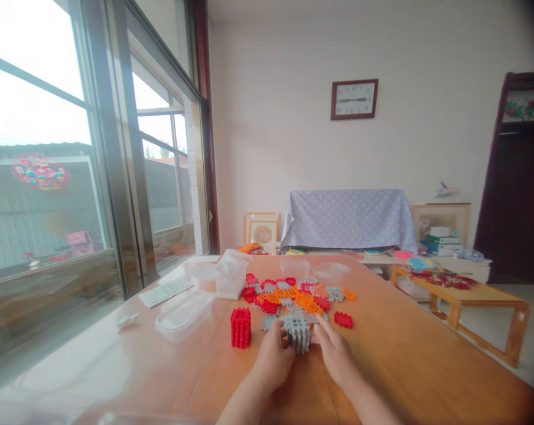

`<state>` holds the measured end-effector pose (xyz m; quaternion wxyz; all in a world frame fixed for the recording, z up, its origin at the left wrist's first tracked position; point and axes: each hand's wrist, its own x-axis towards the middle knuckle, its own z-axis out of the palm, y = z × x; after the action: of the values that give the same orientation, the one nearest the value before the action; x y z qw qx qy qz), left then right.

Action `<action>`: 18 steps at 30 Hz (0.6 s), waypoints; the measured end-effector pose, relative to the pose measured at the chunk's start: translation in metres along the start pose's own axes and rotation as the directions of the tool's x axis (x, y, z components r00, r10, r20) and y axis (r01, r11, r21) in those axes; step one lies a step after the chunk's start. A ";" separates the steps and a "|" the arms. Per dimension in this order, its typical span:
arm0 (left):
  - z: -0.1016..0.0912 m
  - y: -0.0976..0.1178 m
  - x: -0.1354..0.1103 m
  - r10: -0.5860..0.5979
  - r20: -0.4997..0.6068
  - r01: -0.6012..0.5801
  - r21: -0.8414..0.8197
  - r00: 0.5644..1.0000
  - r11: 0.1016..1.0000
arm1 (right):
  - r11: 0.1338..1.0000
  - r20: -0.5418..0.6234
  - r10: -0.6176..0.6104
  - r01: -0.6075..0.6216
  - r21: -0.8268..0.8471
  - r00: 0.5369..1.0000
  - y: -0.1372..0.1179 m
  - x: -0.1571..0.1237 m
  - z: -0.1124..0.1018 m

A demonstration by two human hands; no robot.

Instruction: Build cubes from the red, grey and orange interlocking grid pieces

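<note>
Between my two hands is a stack of grey interlocking plastic tiles, set near the front of a loose pile. My left hand has its thumb and fingers closed on the stack's left side. On the right side, my right hand has its fingers close together against the stack; some fingertips are hidden behind it. To the left of my left hand stands an upright stack of red tiles. Just beyond my hands spreads the pile of orange tiles, with red and grey ones mixed in. One red tile lies apart on the right.
The wooden table holds clear plastic containers at its far left. A clear lid and a printed sheet lie nearer. Windows line the left side. A low wooden bench stands beyond the table's right edge.
</note>
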<state>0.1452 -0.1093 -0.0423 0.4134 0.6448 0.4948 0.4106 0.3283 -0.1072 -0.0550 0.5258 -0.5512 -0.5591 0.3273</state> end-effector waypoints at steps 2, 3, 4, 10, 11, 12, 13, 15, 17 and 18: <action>0.001 0.000 0.000 0.009 -0.039 -0.009 0.000 0.999 1.000 | 1.000 0.004 -0.006 0.006 0.002 1.000 -0.001 0.000 0.000; 0.001 0.000 -0.001 0.010 -0.052 -0.010 0.004 0.999 1.000 | 1.000 0.007 -0.010 0.010 0.000 1.000 -0.001 0.000 0.001; 0.001 0.001 -0.001 0.009 -0.063 -0.008 0.011 0.998 1.000 | 1.000 0.011 -0.012 0.013 -0.001 1.000 -0.001 0.000 0.001; 0.000 0.003 -0.004 0.015 -0.086 -0.011 0.046 0.996 0.999 | 1.000 0.035 -0.007 0.007 -0.006 0.999 0.005 0.002 0.001; -0.001 0.002 -0.004 0.021 -0.084 -0.017 0.048 0.996 0.999 | 1.000 0.038 -0.010 0.010 -0.005 0.999 0.005 0.002 0.001; -0.001 0.002 -0.004 0.028 -0.081 -0.024 0.050 0.996 0.998 | 1.000 0.036 -0.014 0.014 -0.003 0.999 0.006 0.003 0.001; -0.001 0.001 -0.004 0.035 -0.079 -0.031 0.050 0.996 0.998 | 1.000 0.035 -0.016 0.016 -0.002 0.999 0.007 0.003 0.001; -0.001 -0.001 -0.003 0.051 -0.076 -0.048 0.051 0.996 0.998 | 1.000 0.033 -0.023 0.023 -0.002 0.999 0.008 0.003 0.001; -0.001 -0.002 -0.003 0.067 -0.079 -0.063 0.051 0.995 0.997 | 0.999 0.029 -0.035 0.035 -0.002 0.999 0.008 0.004 0.001; 0.000 -0.003 -0.003 0.075 -0.081 -0.071 0.050 0.994 0.996 | 0.999 0.025 -0.038 0.038 0.000 0.999 0.009 0.004 0.001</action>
<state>0.1438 -0.1115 -0.0452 0.3620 0.6545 0.4971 0.4398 0.3303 -0.1014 -0.0626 0.5249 -0.5365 -0.5760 0.3240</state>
